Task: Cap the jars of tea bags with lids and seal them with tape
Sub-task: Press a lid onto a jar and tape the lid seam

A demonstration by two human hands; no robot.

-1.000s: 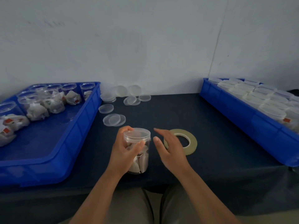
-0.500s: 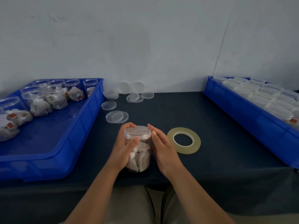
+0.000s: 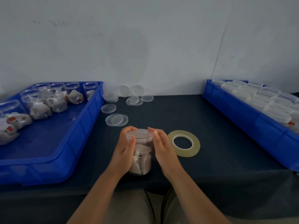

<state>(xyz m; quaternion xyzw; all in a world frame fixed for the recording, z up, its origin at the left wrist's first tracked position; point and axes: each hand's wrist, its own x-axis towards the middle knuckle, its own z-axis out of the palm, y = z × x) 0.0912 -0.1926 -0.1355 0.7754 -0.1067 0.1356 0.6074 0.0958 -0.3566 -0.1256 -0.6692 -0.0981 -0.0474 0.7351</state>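
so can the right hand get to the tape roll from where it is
Probably yes. The tape roll lies flat on the table beside the right hand, with nothing between them; the hand would have to let go of the jar, which the left hand also holds.

dim, cool, even light with a bluish cast and no hard shadows. the tape roll point(image 3: 184, 143) carries a faint sheen on its top face. just left of the tape roll, the jar point(image 3: 140, 159) throws only a soft dark patch at its base. far to either side of the tape roll, the left tray point(image 3: 40, 172) and right tray point(image 3: 242, 118) bow with wide-angle distortion. behind the tape roll, the wall point(image 3: 145, 38) is grey with a darker blotch. the whole frame is slightly soft.
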